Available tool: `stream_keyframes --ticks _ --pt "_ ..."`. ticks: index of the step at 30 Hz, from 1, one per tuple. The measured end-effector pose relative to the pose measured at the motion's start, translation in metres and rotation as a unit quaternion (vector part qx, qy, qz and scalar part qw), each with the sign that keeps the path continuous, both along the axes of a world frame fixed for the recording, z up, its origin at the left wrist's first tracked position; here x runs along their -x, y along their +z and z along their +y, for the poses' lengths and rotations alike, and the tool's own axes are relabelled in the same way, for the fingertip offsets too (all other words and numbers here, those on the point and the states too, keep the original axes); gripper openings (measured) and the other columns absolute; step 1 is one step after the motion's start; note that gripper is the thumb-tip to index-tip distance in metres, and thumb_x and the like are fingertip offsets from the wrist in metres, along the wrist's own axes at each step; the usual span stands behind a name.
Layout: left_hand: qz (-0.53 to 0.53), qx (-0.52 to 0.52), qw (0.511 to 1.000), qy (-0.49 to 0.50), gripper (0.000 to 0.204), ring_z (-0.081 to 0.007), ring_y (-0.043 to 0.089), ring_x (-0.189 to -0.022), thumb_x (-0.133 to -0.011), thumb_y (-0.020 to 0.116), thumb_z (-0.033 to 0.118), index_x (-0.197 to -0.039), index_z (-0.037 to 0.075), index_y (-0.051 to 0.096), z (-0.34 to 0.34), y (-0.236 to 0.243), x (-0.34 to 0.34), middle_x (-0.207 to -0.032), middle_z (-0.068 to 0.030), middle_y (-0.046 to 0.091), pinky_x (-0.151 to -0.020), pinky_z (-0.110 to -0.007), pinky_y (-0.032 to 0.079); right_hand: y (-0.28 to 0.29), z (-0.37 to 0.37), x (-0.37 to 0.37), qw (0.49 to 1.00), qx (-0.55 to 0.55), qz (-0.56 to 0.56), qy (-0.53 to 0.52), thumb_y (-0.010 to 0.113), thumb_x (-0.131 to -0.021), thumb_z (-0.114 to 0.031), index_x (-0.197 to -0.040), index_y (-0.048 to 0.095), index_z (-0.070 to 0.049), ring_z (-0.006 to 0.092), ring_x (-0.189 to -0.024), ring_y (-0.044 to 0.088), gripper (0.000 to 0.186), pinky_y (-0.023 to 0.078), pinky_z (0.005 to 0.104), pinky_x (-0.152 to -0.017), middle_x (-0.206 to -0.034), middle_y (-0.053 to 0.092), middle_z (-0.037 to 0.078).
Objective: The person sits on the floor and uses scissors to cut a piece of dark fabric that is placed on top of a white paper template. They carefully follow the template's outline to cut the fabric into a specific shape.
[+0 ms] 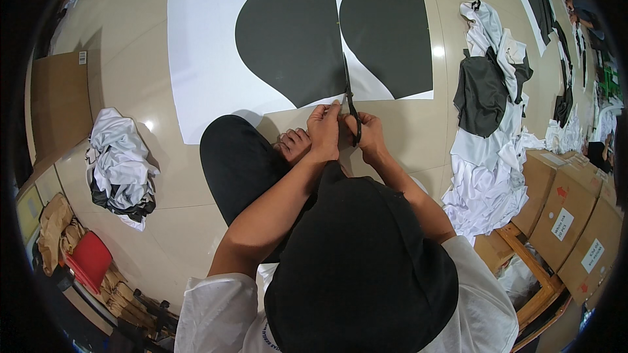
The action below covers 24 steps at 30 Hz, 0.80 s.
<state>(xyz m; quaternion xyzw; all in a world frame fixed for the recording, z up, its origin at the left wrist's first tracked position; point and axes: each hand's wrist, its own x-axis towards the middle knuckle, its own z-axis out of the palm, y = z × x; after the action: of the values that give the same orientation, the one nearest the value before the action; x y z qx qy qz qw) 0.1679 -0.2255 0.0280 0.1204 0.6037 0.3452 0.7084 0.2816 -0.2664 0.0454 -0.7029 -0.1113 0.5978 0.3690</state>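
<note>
A large white sheet (pixel 203 59) of cloth or paper is spread on the floor in front of me. Two dark grey curved panels, a left panel (pixel 288 33) and a right panel (pixel 389 33), are printed on it. My right hand (pixel 370 138) is closed round the handles of black scissors (pixel 350 97). Their blades point away from me, into the sheet's near edge between the two panels. Just left of the scissors, my left hand (pixel 325 132) pinches the near edge of the sheet with its fingertips.
A crumpled heap of white and black cloth (pixel 121 160) lies at left, near a brown cardboard panel (pixel 62 98). On the right is a long pile of white and grey cloth pieces (pixel 484 150). Cardboard boxes (pixel 559 222) and a wooden frame (pixel 533 265) stand beyond it.
</note>
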Motion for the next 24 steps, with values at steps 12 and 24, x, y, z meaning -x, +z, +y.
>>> stream_keyframes --ticks 12,24 --pt "0.015 -0.009 1.000 0.002 0.024 -0.0084 0.053 -0.067 -0.102 0.075 0.026 -0.089 0.006 0.069 -0.002 -0.011 -0.001 -0.075 0.0012 0.060 -0.062 -0.028 0.044 -0.009 -0.008 -0.003 0.999 -0.014 -0.016 0.024 0.078 -0.092 -0.027 -0.094 0.077 0.001 0.0080 -0.057 0.053 0.028 0.040 0.0265 -0.052 -0.072 0.064 -0.001" --pt "0.009 0.006 1.000 0.010 0.024 -0.0063 0.051 -0.065 -0.103 0.074 0.024 -0.087 0.007 0.067 -0.001 -0.004 0.000 -0.074 0.0026 0.060 -0.059 -0.027 0.041 -0.001 0.005 -0.003 0.999 -0.001 -0.036 0.030 0.078 -0.087 -0.037 -0.080 0.071 -0.001 0.0119 -0.059 0.057 0.037 0.042 0.0302 -0.053 -0.068 0.063 0.002"
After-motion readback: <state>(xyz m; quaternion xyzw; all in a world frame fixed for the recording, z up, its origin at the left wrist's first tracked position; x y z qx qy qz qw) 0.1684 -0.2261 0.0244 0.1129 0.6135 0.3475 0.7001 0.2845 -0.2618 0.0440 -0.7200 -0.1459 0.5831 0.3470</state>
